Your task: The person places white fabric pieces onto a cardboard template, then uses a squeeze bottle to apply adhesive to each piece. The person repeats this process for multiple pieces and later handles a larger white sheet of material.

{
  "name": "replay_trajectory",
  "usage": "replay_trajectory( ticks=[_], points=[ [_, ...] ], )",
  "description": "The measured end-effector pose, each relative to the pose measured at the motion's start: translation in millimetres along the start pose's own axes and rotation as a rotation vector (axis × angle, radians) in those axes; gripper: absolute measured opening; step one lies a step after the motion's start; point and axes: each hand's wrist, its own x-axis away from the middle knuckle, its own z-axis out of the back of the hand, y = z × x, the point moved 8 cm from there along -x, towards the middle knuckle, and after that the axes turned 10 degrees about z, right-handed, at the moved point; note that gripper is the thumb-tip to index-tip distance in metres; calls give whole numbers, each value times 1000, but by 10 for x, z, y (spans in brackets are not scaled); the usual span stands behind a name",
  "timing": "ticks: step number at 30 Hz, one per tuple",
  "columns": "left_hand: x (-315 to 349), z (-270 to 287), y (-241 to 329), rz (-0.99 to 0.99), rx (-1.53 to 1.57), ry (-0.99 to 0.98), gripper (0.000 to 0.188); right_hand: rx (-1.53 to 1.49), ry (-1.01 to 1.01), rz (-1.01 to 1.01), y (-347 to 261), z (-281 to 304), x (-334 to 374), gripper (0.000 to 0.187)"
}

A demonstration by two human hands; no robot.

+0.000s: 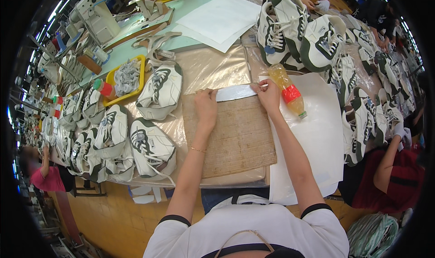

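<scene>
A silvery-white strip [236, 93] lies stretched along the far edge of a worn brown board [235, 136]. At the strip's left end, my left hand [206, 105] is closed, its fingertips gripping the end against the board. My right hand [269, 96] pinches the right end between thumb and fingers. Just right of that hand, a bottle of yellowish liquid with a red label [290, 93] lies on its side. It rests partly on a large white sheet [310, 145]. What the strip is made of I cannot tell.
White and dark-green shoe uppers [153, 145] crowd the left side. Similar shoes [322, 43] stand at the back right. A yellow basket [141, 79] holds crumpled pale material. Beyond are white sheets [222, 20] and a sewing machine [97, 16]. Co-workers sit around the table.
</scene>
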Motion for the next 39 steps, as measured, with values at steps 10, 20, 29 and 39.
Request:
replay_trajectory(
  ticks=[10, 20, 29, 39],
  points=[
    [122, 19, 207, -126, -390, 148, 27, 624, 148, 552, -611, -33, 289, 31],
    [546, -323, 31, -273, -534, -232, 67, 564, -373, 444, -424, -519, 651, 66],
    [420, -193, -39, -159, -599, -97, 89, 533, -150, 545, -659, 432, 929, 58],
    [1937, -181, 878, -538, -14, -595, 44, 389, -181, 46, -1, 2363, 2421, 21]
  ],
)
